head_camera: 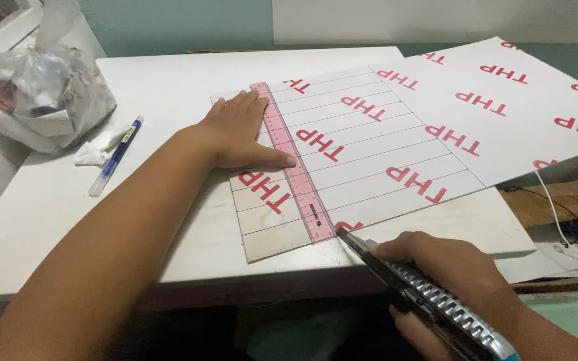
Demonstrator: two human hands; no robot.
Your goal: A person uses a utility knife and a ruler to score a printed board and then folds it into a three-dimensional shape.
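Right hand sits nearest the lens, bottom right, fingers wrapped tight around a snap-off knife with a ribbed grey slider. Blade tip rests at the near end of the ruler, right at the board's front edge.

Surface: white table, matte, slightly worn along the front lip. Teal-grey wall behind, white panel upper right. Brown box and a thin white cable are off the table's right side, low down.

Board is white with red block lettering, lies flat at an angle, and is ruled into parallel strips by thin lines. Second, larger sheet of the same stock lies to the right, overhanging the table edge and overlapping the board's far side.

Ruler is pink and translucent, lying across the strips from the far corner to the near edge.

Left hand is palm down, fingers spread and flat, pressing the ruler's left edge and the board. Thumb stretches toward the ruler's middle. Forearm comes in diagonally from bottom left.

Pen with a blue cap lies to the left, beside a crumpled tissue. Knotted plastic bag full of scraps sits at far left.
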